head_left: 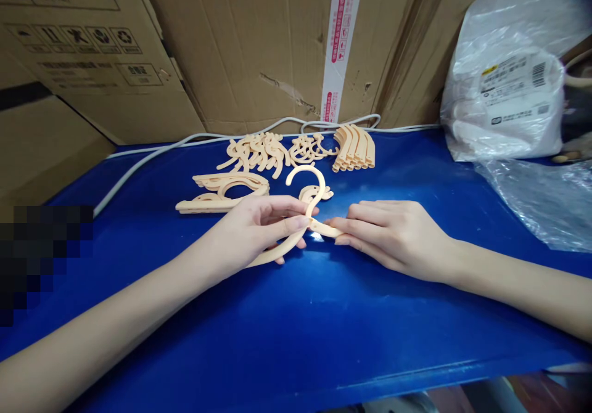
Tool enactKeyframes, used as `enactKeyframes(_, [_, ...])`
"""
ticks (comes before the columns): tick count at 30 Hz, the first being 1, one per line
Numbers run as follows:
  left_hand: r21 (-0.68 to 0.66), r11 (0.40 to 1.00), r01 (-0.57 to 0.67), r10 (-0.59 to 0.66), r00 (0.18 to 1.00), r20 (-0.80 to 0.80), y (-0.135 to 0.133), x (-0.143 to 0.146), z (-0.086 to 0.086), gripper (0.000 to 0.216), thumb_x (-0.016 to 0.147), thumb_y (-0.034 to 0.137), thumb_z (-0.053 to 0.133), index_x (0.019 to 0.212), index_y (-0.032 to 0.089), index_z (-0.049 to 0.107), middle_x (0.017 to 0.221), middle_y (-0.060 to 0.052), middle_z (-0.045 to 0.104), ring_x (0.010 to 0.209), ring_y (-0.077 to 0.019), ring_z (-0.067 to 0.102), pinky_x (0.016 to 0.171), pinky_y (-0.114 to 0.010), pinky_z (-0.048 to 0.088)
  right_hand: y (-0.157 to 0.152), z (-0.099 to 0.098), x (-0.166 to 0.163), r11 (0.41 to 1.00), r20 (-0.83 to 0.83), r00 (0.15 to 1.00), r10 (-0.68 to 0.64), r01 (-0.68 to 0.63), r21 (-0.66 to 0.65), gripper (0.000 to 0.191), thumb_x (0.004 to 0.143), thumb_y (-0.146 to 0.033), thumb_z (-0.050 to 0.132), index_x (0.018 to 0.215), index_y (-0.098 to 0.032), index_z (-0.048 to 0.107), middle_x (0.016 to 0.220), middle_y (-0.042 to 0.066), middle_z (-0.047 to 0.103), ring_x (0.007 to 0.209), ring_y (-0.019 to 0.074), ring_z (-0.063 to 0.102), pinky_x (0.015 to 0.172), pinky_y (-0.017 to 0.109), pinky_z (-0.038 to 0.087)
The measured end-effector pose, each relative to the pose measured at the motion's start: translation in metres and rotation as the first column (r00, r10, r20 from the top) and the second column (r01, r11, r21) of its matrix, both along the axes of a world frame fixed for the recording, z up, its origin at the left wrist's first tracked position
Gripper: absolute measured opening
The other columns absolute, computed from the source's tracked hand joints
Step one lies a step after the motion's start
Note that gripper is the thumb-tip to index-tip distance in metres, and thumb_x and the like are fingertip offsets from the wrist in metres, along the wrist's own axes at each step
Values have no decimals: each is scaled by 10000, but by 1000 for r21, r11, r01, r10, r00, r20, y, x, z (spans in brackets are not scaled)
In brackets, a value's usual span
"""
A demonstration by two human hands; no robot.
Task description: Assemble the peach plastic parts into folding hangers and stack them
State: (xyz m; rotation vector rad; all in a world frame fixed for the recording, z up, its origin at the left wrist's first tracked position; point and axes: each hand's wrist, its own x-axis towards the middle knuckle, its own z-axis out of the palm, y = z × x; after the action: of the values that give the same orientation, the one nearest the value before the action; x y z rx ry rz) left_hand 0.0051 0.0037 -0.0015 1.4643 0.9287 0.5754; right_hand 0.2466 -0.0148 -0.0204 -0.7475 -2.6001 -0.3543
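Observation:
A cream plastic clothes hanger [316, 202] is held above the blue table, its hook pointing up and curling left. My left hand [263, 225] pinches it at the joint under the hook, and one long arm of the hanger runs down left beneath that hand. My right hand [393, 235] grips the short right arm of the same hanger between thumb and fingers. Just behind the hook lies a small cream piece [324, 193], partly hidden. Folded hangers [208, 204] are stacked beyond my left hand.
At the back lie a heap of short curved arms [261, 151], a pile of hooks [308, 149] and a neat stack of curved tubes [354, 148]. A white cable [152, 151] runs along cardboard boxes [259, 43]. Plastic-wrapped goods [504, 105] sit at right on the blue table [324, 327].

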Motion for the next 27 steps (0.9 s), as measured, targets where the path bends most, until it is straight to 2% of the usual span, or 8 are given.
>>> enactKeyframes(8, [94,995,28,-18,994,-105,0,-2,3,239,876,316,634,1039,157,707,882,-31,753,654,-109,672,500,-148,521,-1,0,0,1000,4,1000,-2,2,-1,359,1062,-298,403,1031,-141,725,746,15,652,637,125,592,589,254,411])
enactKeyframes(23, [167,984,68,-40,985,-166,-5,-3,1,284,917,361,597,1103,177,707,870,-30,736,680,-123,655,504,-160,486,-2,1,-1,999,4,1000,1,0,-38,344,1057,-293,421,1018,-140,727,749,19,665,642,129,606,598,250,413])
enactKeyframes(27, [316,939,137,-50,962,-269,-7,-3,-1,280,963,356,513,1083,170,686,817,-4,713,599,-99,616,500,-172,458,1,0,0,998,-11,1000,1,-1,-62,349,1059,-309,416,1053,-140,722,773,25,674,663,135,601,628,262,412])
